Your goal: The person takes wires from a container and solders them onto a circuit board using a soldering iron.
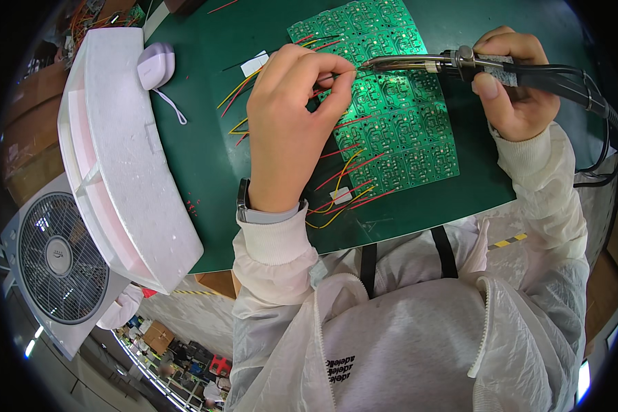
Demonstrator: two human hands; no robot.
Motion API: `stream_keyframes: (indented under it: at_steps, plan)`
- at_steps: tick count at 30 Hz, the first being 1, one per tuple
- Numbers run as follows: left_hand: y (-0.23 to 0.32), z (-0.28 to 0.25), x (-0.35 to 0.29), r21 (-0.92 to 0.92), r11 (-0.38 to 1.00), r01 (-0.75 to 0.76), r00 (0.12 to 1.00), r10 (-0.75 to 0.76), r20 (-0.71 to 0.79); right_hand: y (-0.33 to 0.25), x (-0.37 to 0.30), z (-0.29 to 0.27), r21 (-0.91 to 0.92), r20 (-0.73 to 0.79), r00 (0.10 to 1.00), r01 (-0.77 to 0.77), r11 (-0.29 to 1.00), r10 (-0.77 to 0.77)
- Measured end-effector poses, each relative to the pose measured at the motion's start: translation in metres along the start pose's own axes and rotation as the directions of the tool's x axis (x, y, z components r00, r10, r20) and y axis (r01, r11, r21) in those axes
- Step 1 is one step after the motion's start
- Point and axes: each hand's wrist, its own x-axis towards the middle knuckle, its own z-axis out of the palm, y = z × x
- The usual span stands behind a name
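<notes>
A large green panel of printed circuit boards (418,130) lies on the green table. Over its left side, my left hand (285,117) is closed, thumb and forefinger pinching a thin wire (355,71) against the panel. My right hand (518,93) grips a soldering iron (449,63) from the right, its tip close to my left fingertips. A metal tube runs along the iron, and black cables trail off to the right. Red, yellow and black wires (340,180) stick out along the panel's left edge; my left hand hides some of them.
A white foam box (127,137) stands at the table's left, with a lilac case with a strap (156,65) on its edge. Beyond it is a grey fan (58,257). Small white pieces (254,64) and red scraps (193,206) lie on the table.
</notes>
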Motion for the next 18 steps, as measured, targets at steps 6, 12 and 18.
stream_keyframes:
  at_steps: [6,12,18]
  plan:
    - [0.0005,-0.0012,0.0000,0.006,1.000,0.009,1.000,-0.009,-0.002,0.0017,0.0016,-0.0007,-0.032,0.016,0.999,0.031,0.999,-0.030]
    - [0.0022,-0.0026,-0.0004,0.017,0.999,0.036,0.999,-0.036,0.009,-0.0001,0.0038,-0.0012,-0.052,0.029,0.999,0.033,0.998,-0.031]
    - [0.0011,0.0014,-0.0009,0.009,1.000,-0.005,1.000,0.006,-0.013,0.0026,0.0078,-0.0005,-0.053,0.051,0.995,0.093,0.994,-0.090]
